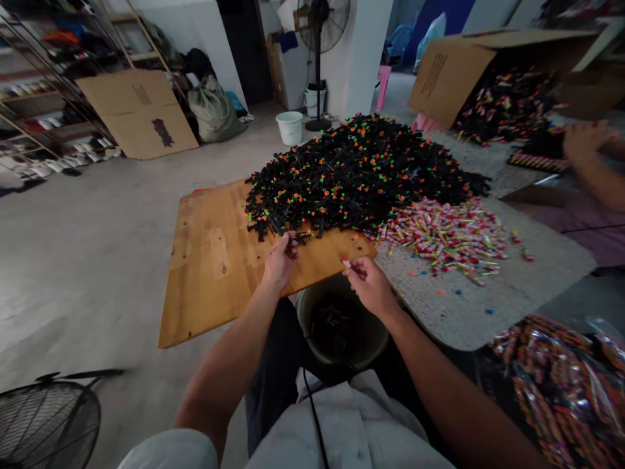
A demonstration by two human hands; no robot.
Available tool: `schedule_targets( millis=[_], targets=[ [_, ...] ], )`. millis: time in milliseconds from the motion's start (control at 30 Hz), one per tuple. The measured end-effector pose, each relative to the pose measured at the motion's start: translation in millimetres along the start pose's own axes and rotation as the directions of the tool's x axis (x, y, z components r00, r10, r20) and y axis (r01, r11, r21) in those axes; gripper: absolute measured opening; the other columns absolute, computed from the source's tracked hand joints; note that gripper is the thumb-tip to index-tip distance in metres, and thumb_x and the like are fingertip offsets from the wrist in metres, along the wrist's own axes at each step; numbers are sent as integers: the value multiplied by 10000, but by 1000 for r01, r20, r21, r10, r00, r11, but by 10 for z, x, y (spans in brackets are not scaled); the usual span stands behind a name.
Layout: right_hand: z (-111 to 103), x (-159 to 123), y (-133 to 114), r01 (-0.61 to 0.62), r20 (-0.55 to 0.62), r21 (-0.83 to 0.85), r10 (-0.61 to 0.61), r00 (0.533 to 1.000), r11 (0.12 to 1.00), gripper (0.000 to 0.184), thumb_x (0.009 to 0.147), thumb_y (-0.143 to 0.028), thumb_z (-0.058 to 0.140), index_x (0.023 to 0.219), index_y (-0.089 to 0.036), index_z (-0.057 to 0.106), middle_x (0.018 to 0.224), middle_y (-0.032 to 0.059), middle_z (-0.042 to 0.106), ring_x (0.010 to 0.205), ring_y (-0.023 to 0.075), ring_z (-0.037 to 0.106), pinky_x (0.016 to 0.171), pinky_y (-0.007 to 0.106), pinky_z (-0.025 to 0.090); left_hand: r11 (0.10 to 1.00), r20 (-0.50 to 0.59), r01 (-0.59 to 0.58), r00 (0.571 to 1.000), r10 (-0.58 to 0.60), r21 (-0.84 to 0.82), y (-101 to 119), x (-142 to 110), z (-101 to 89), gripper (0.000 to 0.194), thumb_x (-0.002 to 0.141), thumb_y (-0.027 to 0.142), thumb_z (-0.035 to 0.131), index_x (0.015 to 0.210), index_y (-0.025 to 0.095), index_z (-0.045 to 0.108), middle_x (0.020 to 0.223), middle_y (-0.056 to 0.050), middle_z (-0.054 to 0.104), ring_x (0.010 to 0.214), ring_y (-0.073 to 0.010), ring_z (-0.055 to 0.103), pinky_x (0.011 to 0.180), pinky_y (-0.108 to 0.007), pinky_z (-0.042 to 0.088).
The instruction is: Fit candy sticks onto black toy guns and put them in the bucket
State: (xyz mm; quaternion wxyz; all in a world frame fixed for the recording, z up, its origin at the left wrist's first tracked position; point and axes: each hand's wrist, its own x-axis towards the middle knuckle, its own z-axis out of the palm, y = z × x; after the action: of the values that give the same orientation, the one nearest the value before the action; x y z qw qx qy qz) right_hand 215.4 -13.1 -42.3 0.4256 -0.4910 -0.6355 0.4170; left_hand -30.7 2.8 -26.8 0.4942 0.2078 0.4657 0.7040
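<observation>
My left hand (280,262) is over the wooden board, thumb and fingers closed on a small black plastic toy gun (303,236) at the near edge of a pile. That large pile (361,172) holds similar black pieces with orange and green bits. Over the board's right corner, my right hand (370,284) pinches a small red-and-pink piece (346,262). It resembles the pieces in the heap of little pink, red and yellow tubes (444,234) to the right. Below my hands, between my legs, a bucket (305,312) contains black pieces.
The wooden board (209,260) juts left from the grey tabletop (532,273). A co-worker's hand (583,143) is at the right, near a tipped cardboard box (446,71). Clear bags of colourful pieces (561,384) lie lower right. A fan (46,423) stands lower left.
</observation>
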Motion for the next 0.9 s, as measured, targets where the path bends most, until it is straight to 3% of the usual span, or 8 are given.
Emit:
schedule_targets(
  millis=[133, 267, 433, 667, 900],
  targets=[
    [173, -87, -325, 10, 75, 128, -20, 997, 992, 350, 938, -558, 664, 1014, -216, 660, 874, 54, 771, 719, 195, 714, 662, 308, 586, 949, 195, 265, 953, -231, -173, -124, -424, 193, 291, 901, 424, 775, 1057, 179, 753, 912, -55, 734, 753, -131, 673, 729, -250, 557],
    [237, -124, -486, 7, 66, 174, -19, 998, 985, 348, 946, -538, 666, 1055, -207, 667, 935, 71, 781, 762, 203, 727, 661, 304, 587, 921, 265, 341, 921, -286, -191, -228, -700, 367, 297, 917, 446, 776, 1040, 177, 746, 997, -74, 761, 827, -162, 713, 752, -275, 570],
    [212, -139, -414, 0, 46, 168, -8, 999, 986, 348, 953, -514, 663, 1094, -195, 665, 1010, 95, 785, 798, 208, 734, 669, 309, 591, 931, 237, 321, 931, -277, -174, -343, -781, 421, 313, 879, 454, 821, 1009, 176, 758, 972, -65, 773, 828, -165, 723, 754, -272, 571],
    [188, -184, -294, 14, -1, 141, -14, 1000, 990, 354, 948, -531, 668, 1087, -206, 647, 958, 90, 784, 832, 237, 749, 695, 341, 608, 962, 217, 242, 953, -211, -128, -333, -833, 468, 367, 852, 497, 842, 1000, 171, 763, 951, -72, 776, 918, -195, 749, 835, -302, 582],
    [183, -217, -243, 160, -125, -138, -178, 976, 977, 235, 966, -428, 628, 1085, -229, 669, 1040, 115, 799, 929, 272, 768, 871, 406, 605, 982, 236, 167, 961, -143, -86, -355, -867, 528, 411, 840, 563, 822, 951, 170, 767, 970, -73, 784, 891, -187, 746, 840, -299, 577]
  ],
)
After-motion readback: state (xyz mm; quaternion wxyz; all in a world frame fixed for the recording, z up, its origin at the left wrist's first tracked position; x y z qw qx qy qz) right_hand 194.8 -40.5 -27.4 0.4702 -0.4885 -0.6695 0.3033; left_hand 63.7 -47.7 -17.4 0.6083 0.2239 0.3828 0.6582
